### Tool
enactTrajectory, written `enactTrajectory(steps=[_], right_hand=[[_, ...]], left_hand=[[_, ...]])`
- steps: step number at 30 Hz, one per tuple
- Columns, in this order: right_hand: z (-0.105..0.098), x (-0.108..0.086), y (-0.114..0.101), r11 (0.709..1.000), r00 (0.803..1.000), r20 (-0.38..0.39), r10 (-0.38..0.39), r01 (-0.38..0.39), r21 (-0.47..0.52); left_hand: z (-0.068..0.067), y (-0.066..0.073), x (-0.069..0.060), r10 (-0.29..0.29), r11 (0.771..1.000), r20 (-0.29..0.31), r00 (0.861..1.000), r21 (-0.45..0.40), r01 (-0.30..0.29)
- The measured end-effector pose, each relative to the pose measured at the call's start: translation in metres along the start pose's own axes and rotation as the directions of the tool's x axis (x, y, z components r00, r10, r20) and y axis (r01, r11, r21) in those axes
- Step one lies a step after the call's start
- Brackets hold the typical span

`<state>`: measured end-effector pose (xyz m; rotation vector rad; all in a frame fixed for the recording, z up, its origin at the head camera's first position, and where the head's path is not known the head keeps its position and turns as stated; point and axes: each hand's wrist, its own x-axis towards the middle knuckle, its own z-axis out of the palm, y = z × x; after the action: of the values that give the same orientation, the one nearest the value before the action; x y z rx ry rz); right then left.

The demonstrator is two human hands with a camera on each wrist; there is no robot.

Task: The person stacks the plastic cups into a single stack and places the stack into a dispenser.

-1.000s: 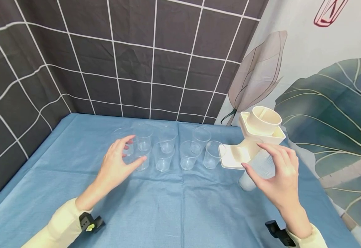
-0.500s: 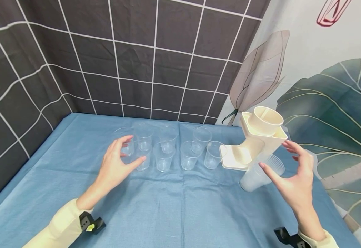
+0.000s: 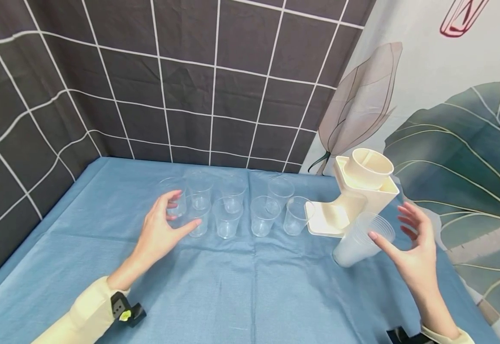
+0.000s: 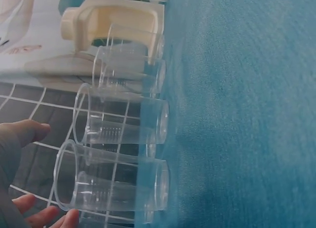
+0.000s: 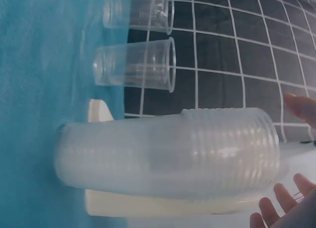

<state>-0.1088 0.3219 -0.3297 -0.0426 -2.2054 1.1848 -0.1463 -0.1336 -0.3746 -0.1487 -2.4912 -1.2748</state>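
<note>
My left hand [image 3: 157,234], thumb and fingers spread, is beside the leftmost front clear cup [image 3: 198,222]; in the left wrist view its fingertips are close to that cup's rim [image 4: 65,174], contact hard to tell. Several clear cups stand in two rows across the cloth, among them a front one [image 3: 227,217] and one by the dispenser [image 3: 294,217]. My right hand [image 3: 417,258] is spread with nothing in it, just right of a tilted stack of nested cups [image 3: 361,240]. In the right wrist view the stack [image 5: 168,154] lies between the spread thumb and fingers, with a gap.
A cream stand with a round top [image 3: 367,169] and flat base [image 3: 324,217] is behind the stack. Blue cloth [image 3: 232,286] covers the table. A dark grid-patterned curtain [image 3: 181,86] hangs behind, and a leaf-print sheet [image 3: 469,157] hangs on the right.
My right hand has moved right, away from over the stack, and its fingers have spread to the stack's right. The left hand has stayed nearly still beside the cups.
</note>
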Motion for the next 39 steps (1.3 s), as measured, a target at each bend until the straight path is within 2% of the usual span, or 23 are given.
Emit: enactTrajectory(steps=[4,7,10,13,25,33,39], right_hand=[[0.000,0.000,0.008,0.993,0.997,0.013,0.073,-0.074,0.091],[-0.001,0.000,0.015,0.968,0.992,0.047,0.114,-0.122,0.220],[-0.003,0.000,0.021,0.931,0.987,0.105,0.119,-0.147,0.334],[-0.004,-0.002,0.028,0.909,0.981,0.167,0.100,-0.158,0.387],[-0.004,-0.007,0.045,0.888,0.936,0.351,0.025,-0.182,0.422],[-0.001,-0.008,0.046,0.895,0.918,0.393,0.050,-0.216,0.390],[0.001,-0.010,0.048,0.893,0.916,0.397,0.052,-0.221,0.392]], left_hand=[[0.001,-0.002,0.001,-0.029,1.000,0.025,0.999,-0.010,0.029],[0.002,-0.004,0.002,-0.041,0.999,0.036,0.998,-0.023,0.042],[0.003,-0.005,0.003,-0.045,0.998,0.038,0.998,-0.032,0.046],[0.003,-0.005,0.004,-0.045,0.998,0.037,0.998,-0.036,0.046],[0.006,-0.010,0.004,-0.099,0.993,0.054,0.994,-0.053,0.102],[0.010,-0.013,0.004,-0.139,0.986,0.088,0.986,-0.077,0.146],[0.014,-0.015,0.004,-0.157,0.983,0.096,0.983,-0.080,0.165]])
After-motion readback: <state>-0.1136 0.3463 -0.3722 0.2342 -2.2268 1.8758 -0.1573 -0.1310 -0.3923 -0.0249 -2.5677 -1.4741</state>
